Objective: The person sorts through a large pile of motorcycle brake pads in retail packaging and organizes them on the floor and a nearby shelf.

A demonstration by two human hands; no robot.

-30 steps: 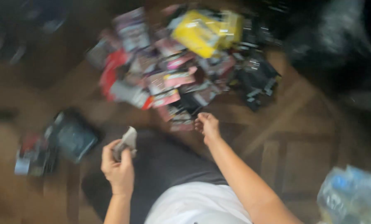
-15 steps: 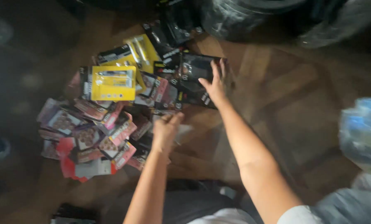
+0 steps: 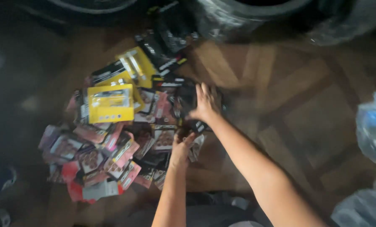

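A wooden parquet floor (image 3: pixel 305 113) carries everything here, and dark round shapes, perhaps tyres (image 3: pixel 247 17), stand along its far edge. On the floor lies a loose heap of small packets (image 3: pixel 112 147), overlapping at all angles, so they look tipped out rather than stacked. A yellow blister pack (image 3: pixel 110 103) lies flat on top, with pink and red carded packets below it. At the heap's right edge lies a black packet (image 3: pixel 188 98). The right hand (image 3: pixel 205 103) lies flat on it, fingers spread, pressing down rather than gripping, likely to hold or slide it. The left hand (image 3: pixel 181 147) curls at the heap's near edge around something pale; blur hides whether its grip has closed.
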